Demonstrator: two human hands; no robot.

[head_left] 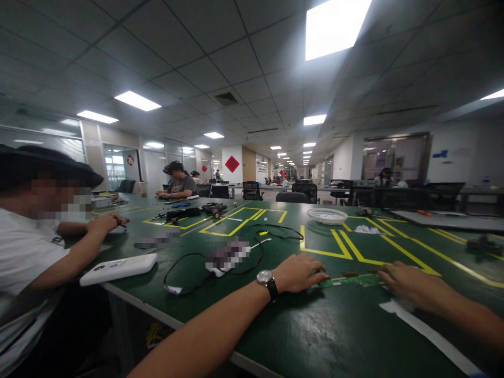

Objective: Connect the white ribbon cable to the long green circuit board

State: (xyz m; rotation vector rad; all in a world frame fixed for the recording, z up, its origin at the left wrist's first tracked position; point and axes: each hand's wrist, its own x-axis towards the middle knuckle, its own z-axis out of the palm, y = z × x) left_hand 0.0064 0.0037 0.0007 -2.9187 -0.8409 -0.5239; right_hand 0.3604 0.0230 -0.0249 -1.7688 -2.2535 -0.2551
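Observation:
A long narrow green circuit board (348, 281) lies flat on the dark green table (315, 336) in front of me. My left hand (300, 273), with a wristwatch on the wrist, rests palm down on the board's left end, fingers bent over it. My right hand (405, 283) lies on the board's right end, fingers curled onto it. Both hands press the board against the table. A white strip of paper (425, 331) lies under my right forearm.
A black cable (220, 262) loops left of my hands beside a white device (118, 269). A white mesh bowl (326, 215) stands farther back among yellow floor-tape lines (346, 247). A person in a white shirt (23, 273) sits at the left; other people work behind.

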